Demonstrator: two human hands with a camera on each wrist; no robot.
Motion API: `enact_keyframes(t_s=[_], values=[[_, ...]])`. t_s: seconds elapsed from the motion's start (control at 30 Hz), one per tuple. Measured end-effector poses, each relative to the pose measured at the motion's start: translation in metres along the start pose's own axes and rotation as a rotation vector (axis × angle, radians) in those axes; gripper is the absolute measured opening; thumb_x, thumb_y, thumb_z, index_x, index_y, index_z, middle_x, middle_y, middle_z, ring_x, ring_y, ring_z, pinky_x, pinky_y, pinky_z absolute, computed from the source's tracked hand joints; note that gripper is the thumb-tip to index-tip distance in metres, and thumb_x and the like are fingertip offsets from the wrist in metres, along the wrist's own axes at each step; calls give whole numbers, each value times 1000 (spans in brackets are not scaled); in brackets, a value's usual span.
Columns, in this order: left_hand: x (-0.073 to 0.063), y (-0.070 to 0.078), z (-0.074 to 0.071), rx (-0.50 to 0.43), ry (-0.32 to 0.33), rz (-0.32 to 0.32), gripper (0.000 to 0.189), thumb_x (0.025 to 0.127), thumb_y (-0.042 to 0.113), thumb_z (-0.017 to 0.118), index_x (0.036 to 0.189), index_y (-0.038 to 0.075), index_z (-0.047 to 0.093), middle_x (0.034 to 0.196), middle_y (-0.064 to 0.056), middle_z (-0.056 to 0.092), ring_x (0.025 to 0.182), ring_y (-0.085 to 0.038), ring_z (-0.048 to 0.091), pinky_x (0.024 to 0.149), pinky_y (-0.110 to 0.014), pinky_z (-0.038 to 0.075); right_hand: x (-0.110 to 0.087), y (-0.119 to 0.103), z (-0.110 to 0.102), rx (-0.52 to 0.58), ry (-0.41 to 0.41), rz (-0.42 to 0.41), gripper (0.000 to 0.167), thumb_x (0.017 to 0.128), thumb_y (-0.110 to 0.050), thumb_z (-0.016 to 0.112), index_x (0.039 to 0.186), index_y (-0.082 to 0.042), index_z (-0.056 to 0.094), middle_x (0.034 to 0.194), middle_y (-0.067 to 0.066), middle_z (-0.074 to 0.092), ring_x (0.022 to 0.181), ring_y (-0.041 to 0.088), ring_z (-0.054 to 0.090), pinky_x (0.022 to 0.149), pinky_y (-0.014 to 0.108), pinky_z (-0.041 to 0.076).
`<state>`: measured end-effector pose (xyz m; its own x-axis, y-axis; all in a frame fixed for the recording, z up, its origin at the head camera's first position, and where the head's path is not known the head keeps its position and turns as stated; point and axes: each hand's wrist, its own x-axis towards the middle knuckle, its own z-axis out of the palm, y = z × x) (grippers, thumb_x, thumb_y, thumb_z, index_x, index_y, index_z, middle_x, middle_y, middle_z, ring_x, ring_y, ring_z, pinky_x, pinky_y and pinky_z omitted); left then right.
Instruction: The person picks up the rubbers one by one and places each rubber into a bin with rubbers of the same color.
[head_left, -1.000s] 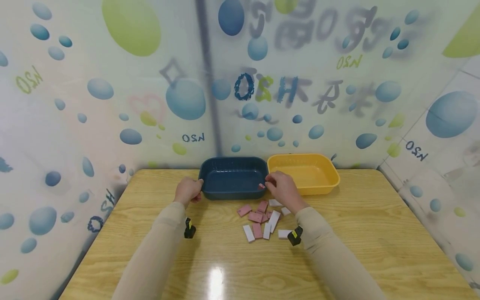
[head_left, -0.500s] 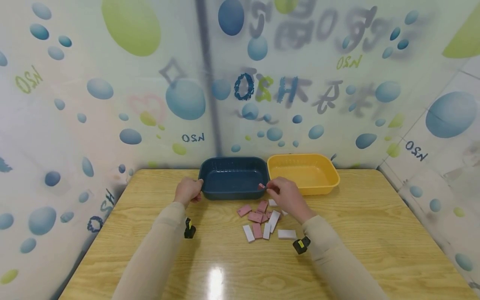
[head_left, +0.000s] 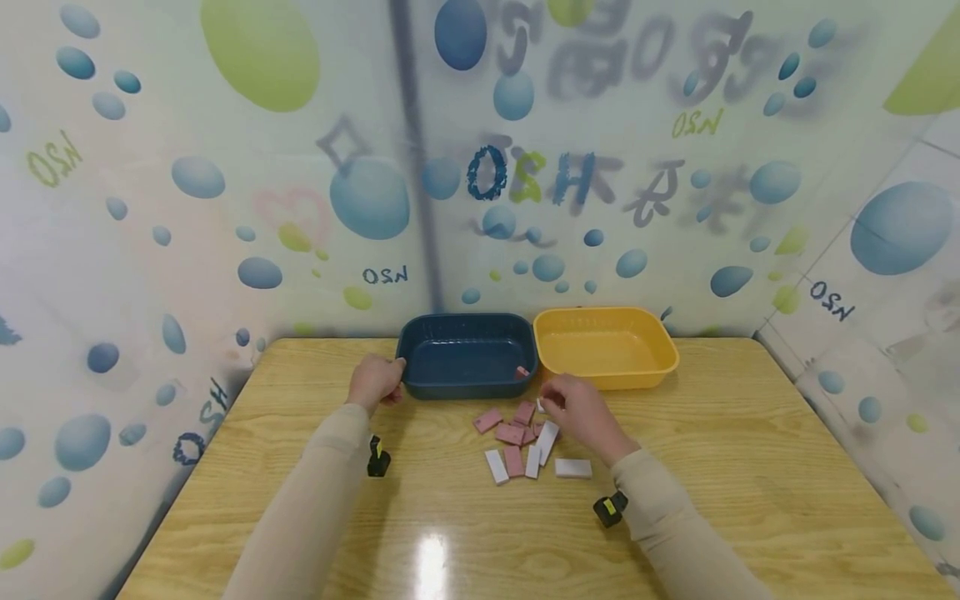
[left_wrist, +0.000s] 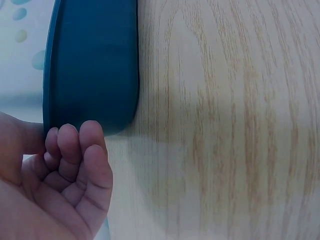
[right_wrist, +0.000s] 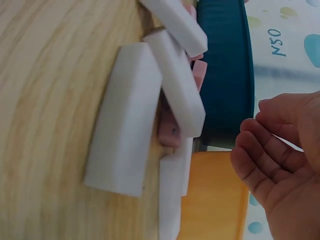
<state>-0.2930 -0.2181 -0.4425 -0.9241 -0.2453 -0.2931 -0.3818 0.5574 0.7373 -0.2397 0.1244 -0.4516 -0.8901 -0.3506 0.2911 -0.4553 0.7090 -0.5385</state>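
A dark blue plastic basin (head_left: 468, 390) stands on the table, a small pink block (head_left: 522, 372) in its near right corner. My left hand (head_left: 377, 381) holds the basin's left end; in the left wrist view the thumb reaches behind the rim and the curled fingers (left_wrist: 97, 167) lie in front. Just before the basins, my right hand (head_left: 581, 410) hovers with loosely bent fingers and nothing visible in them. Below and left of it lie several pink blocks (head_left: 511, 434) and white blocks (head_left: 573, 468), some overlapping. The right hand partly hides a white block at the back.
A yellow basin (head_left: 609, 382) stands against the blue basin's right side. Behind both rises a wall (head_left: 300, 258) patterned with blue and green spots. The wooden table (head_left: 315, 533) extends toward me.
My right hand has drawn back from the blue basin's near right corner, toward me and slightly right. The left hand keeps its place on the basin, and the pink block inside stays put.
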Motion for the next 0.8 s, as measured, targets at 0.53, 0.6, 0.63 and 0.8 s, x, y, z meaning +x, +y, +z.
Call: enact_keyframes(t_s=[0.53,0.6,0.63,0.8], values=[[1,0,1,11,-8,-20,40,107,25,50,86,-4,68,55,-4,58,51,-15,63,51,-27,56,-13,14,6,-19,-87,137,13,91,2,73,104,-2,73,96,7,68,84,18,61,80,39,58],[0,1,1,12,-9,-20,40,107,25,50,86,-5,68,55,-4,58,51,-15,62,50,-27,56,-14,15,6,-22,-112,157,16,90,2,72,105,-3,73,96,6,67,84,18,59,80,38,58],[-1,1,0,13,-10,-17,40,107,25,50,87,-5,68,55,-4,58,51,-14,62,50,-27,56,-14,16,5,-22,-123,163,17,89,3,72,105,-3,73,95,6,67,84,18,59,80,38,58],[-3,2,-1,15,-4,-14,42,107,25,49,85,-5,69,55,-4,59,50,-14,61,51,-27,56,-15,20,7,-33,-159,162,23,84,5,72,106,-1,73,95,6,66,84,18,57,79,37,56]])
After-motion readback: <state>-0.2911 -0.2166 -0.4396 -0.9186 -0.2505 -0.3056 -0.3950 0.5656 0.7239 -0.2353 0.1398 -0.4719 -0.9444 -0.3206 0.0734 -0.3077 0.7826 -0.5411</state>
